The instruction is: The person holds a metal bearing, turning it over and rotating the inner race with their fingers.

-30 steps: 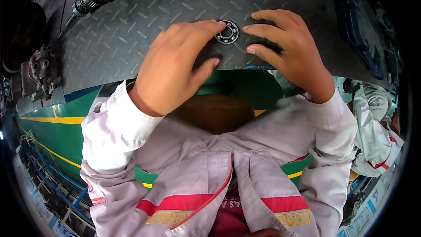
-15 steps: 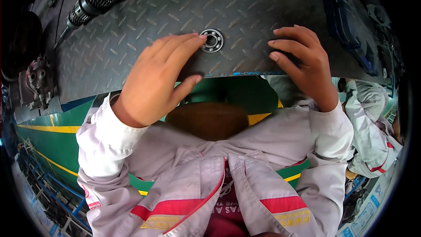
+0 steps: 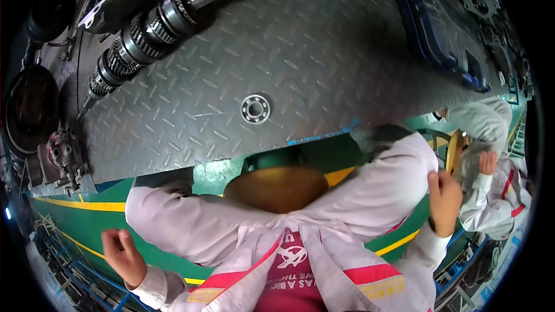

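A steel ball bearing [image 3: 255, 108] lies flat on the dark tread-plate workbench [image 3: 324, 81], near its front edge, and neither hand touches it. My left hand [image 3: 124, 257] hangs low at the left, beside my thigh and well back from the bench. Its fingers are loosely curled, and I see nothing in them. At the right, my right hand [image 3: 445, 202] is held next to my right knee, fingers folded in and thumb uppermost, also with no object visible. Toward the back left lies a gear shaft [image 3: 141, 40] with several gears stacked along it.
A small metal casting [image 3: 60, 153] stands at the bench's left corner, near a dark round part [image 3: 32, 110]. Back right lies a blue tray-like part [image 3: 433, 29]. A brown round stool [image 3: 277, 188] is between my legs. Another person [image 3: 497, 190] sits at the right.
Both hands have left the bench and drawn back to my sides, their fingers now curled. My left fingers came away from the bearing. The view has shifted, showing more of the bench.
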